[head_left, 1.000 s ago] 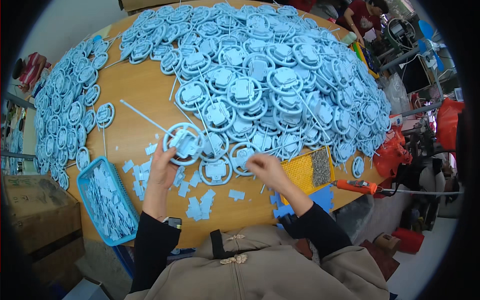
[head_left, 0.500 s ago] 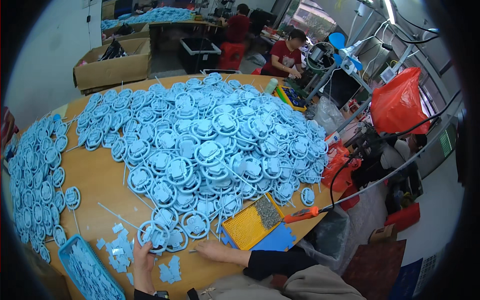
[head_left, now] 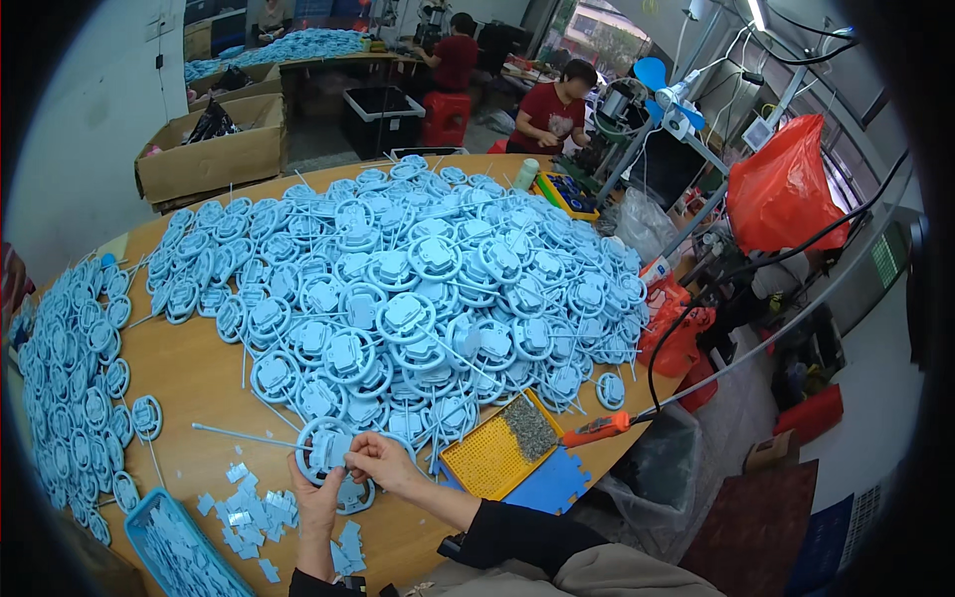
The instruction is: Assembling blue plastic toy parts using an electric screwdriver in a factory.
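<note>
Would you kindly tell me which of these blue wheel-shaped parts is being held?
The blue part in the left hand, its stick pointing left; the other parts lie on the table.

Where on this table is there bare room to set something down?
Bare tabletop shows between the left pile of rings and the big central pile; a thin rod juts over its near part. A smaller patch lies between the flat loose pieces and the right sleeve. It's crowded throughout both piles and around the left hand, which holds a ring.
</note>
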A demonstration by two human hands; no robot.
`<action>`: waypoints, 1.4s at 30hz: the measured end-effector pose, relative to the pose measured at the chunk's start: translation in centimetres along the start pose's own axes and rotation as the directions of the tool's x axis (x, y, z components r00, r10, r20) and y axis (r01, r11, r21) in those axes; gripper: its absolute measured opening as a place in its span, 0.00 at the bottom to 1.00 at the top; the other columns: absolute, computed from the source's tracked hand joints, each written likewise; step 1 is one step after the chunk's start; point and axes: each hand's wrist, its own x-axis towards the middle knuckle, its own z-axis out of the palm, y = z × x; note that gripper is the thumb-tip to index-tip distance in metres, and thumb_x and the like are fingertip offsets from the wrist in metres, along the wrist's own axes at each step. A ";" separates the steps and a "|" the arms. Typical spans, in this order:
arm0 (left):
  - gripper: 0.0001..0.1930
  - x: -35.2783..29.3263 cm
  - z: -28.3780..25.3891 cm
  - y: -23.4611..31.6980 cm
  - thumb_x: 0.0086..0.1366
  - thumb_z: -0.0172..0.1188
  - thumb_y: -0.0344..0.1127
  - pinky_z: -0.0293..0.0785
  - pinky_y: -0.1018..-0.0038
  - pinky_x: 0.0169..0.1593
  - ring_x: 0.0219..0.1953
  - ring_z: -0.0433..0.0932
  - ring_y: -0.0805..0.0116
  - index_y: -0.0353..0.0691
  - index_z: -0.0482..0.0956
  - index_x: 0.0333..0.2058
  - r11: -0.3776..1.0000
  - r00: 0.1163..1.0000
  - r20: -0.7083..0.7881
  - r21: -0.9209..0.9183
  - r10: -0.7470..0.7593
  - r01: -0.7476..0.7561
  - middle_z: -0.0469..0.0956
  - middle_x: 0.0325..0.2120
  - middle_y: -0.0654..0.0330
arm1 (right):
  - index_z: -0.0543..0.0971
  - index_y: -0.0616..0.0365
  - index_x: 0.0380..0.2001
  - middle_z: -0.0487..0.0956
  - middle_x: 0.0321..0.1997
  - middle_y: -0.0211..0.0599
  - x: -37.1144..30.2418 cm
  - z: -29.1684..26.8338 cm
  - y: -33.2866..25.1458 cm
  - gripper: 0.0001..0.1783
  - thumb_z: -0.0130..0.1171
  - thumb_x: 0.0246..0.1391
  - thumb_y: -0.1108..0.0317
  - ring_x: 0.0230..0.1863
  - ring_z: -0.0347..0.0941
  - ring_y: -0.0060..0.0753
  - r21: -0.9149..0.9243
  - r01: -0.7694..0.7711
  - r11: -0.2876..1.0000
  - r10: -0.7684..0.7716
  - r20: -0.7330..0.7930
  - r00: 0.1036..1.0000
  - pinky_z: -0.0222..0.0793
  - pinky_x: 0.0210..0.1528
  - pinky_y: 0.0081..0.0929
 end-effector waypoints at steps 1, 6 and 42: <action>0.27 0.0 -0.1 0.1 0.54 0.59 0.21 0.69 0.75 0.49 0.44 0.72 0.73 0.39 0.62 0.53 1.000 1.000 0.000 0.002 -0.001 0.001 0.70 0.45 0.62 | 0.70 0.61 0.39 0.75 0.30 0.31 0.1 -0.2 0.0 0.13 0.59 0.55 0.68 0.31 0.73 0.20 -0.073 -0.022 0.997 0.023 0.013 1.000 0.73 0.33 0.21; 0.30 0.3 -0.9 0.1 0.51 0.63 0.24 0.69 0.74 0.50 0.46 0.71 0.71 0.39 0.63 0.53 0.985 0.994 0.050 -0.142 -0.094 0.101 0.70 0.46 0.61 | 0.72 0.61 0.43 0.74 0.33 0.30 0.1 -0.4 -0.1 0.16 0.61 0.54 0.65 0.33 0.72 0.22 -0.627 0.186 0.757 -0.294 -0.072 0.953 0.71 0.38 0.22; 0.23 34.7 -4.0 3.6 0.52 0.65 0.39 0.67 0.62 0.48 0.46 0.70 0.52 0.39 0.73 0.47 0.186 0.870 0.348 0.884 0.349 -0.429 0.73 0.40 0.53 | 0.74 0.55 0.36 0.75 0.30 0.24 5.0 -19.0 -25.7 0.10 0.61 0.53 0.64 0.30 0.72 0.17 -0.462 0.332 0.822 -0.567 -0.612 0.552 0.69 0.27 0.19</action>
